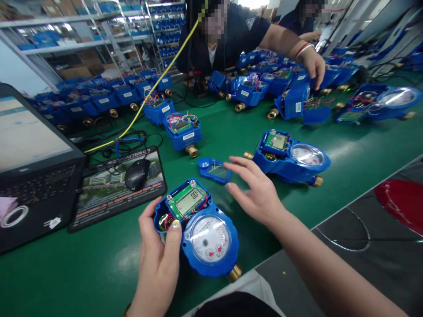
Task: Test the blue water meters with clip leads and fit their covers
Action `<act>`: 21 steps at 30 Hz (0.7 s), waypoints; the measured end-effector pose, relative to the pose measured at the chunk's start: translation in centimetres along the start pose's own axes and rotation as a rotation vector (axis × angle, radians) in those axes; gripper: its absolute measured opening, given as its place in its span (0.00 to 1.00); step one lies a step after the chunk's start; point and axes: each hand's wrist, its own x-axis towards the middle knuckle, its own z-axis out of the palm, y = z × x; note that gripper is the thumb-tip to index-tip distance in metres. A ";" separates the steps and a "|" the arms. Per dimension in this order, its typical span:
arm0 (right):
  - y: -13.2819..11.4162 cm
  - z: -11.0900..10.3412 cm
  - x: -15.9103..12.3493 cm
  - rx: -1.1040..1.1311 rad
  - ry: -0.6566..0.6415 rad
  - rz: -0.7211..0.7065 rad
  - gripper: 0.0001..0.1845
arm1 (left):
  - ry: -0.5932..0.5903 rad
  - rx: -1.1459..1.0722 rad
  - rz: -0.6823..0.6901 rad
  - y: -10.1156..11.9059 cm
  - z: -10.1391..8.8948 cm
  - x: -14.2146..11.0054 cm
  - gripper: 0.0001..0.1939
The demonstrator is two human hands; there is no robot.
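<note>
My left hand [161, 251] grips a blue water meter [211, 240] by its electronics end, thumb over the edge near some wires. Its housing is uncovered, showing a green circuit board with a lit display, beside a round dial; a brass fitting sticks out at the bottom. My right hand [254, 189] is open, fingers stretched toward a blue cover [216, 171] with a clear window that lies on the green table. Whether the fingertips touch the cover I cannot tell. Just beyond that hand lies a second uncovered water meter [291, 156].
At the left stand a laptop [33, 167] and a black mouse [137, 174] on a printed mat [115, 193]. A yellow cable [158, 83] hangs across. Several meters line the table's far side, where a co-worker's hand [313, 66] touches one. A red stool [401, 204] stands at the right.
</note>
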 end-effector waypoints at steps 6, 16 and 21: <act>-5.9 -0.9 -4.3 -0.062 -0.156 -0.196 0.18 | 0.119 0.254 0.486 -1.2 -0.6 0.3 0.20; -7.0 0.8 -5.3 -0.211 -0.042 -0.222 0.19 | 0.068 0.597 0.899 2.2 -1.2 0.8 0.11; -6.6 1.2 -5.6 -0.200 -0.006 -0.255 0.19 | 0.065 0.672 0.932 2.8 -1.0 0.7 0.10</act>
